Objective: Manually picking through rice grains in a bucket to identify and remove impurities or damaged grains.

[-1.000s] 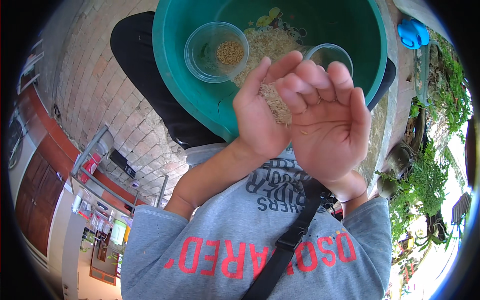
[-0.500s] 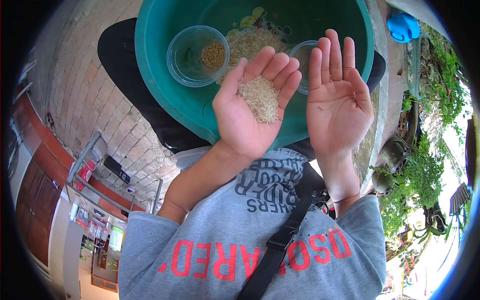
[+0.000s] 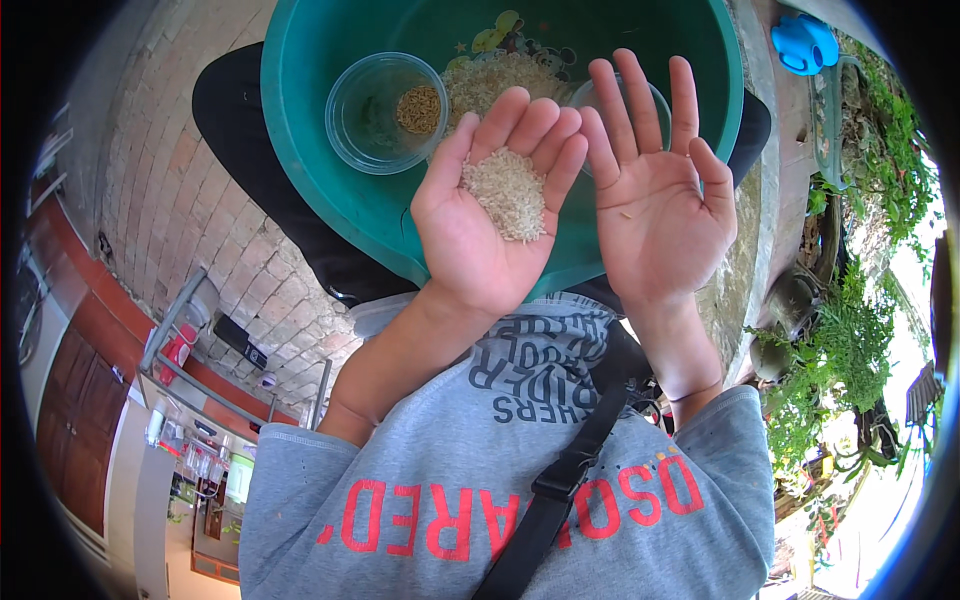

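My left hand [image 3: 478, 248] is cupped palm up, with a small heap of white rice [image 3: 507, 196] in it. Beside it my right hand [image 3: 668, 235] is also palm up, its fingers spread. A single yellowish-brown grain [image 3: 627, 215] lies on the right palm. Both hands are over the near part of a green plastic tub [image 3: 300, 165]. In the tub, left of my hands, stands a clear round container [image 3: 358, 140] with brown unhusked grains [image 3: 418, 109] in it. Loose rice [image 3: 500, 80] is heaped behind my left fingers. A second clear container [image 3: 660, 108] is mostly hidden behind my right fingers.
My legs in dark trousers [image 3: 240, 130] flank the tub. Brick paving [image 3: 170, 170] lies on the left. A concrete ledge [image 3: 735, 300], green plants [image 3: 840, 340] and a blue plastic object [image 3: 803, 45] are on the right.
The fingers of my right hand have spread wider, and that hand has shifted slightly left. My left hand with the rice has also moved a little left and up.
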Demonstrator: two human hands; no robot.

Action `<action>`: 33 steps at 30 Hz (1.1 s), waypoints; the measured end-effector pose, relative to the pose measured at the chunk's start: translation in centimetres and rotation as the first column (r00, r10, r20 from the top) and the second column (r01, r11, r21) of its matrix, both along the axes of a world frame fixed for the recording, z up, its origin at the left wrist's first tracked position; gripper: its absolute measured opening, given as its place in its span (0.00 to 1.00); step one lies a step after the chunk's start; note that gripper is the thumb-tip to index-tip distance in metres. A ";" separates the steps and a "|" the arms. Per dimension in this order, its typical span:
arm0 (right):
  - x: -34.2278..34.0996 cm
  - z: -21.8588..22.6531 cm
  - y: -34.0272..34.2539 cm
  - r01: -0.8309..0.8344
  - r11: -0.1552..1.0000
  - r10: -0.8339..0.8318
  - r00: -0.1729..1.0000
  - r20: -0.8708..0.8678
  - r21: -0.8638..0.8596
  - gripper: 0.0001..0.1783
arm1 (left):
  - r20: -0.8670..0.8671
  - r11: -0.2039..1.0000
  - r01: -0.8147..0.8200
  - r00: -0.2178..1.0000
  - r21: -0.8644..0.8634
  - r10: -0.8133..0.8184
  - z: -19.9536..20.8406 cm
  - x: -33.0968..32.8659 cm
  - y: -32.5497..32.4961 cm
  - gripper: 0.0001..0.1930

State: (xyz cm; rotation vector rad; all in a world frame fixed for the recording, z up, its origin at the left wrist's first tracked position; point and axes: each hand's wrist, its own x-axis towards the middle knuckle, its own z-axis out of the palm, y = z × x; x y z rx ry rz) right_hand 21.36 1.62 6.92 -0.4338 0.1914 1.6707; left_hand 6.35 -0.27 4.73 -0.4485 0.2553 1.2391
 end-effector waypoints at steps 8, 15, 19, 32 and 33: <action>0.0 -0.2 0.0 -0.008 1.000 0.007 0.999 -0.046 -0.027 0.34 | 0.079 0.999 -0.031 0.996 -0.018 0.032 -0.4 -0.1 -0.2 0.22; -1.4 1.1 0.8 -0.052 0.994 0.095 0.848 0.521 -0.096 0.35 | 0.075 0.999 -0.031 0.997 -0.024 0.032 -0.2 -0.1 0.0 0.22; -1.3 0.8 0.7 -0.042 0.997 0.066 0.841 0.537 -0.058 0.37 | -0.001 1.000 -0.003 1.000 -0.016 0.003 0.0 -0.1 0.1 0.19; -1.6 1.3 0.1 -0.046 0.996 0.008 0.901 0.433 0.077 0.36 | -0.093 1.000 0.001 0.996 -0.018 -0.003 -0.1 0.3 -0.2 0.20; -1.7 1.6 0.0 -0.036 0.994 -0.004 0.925 0.380 0.099 0.36 | -0.096 1.000 0.000 0.995 -0.018 -0.002 -0.2 0.3 -0.3 0.20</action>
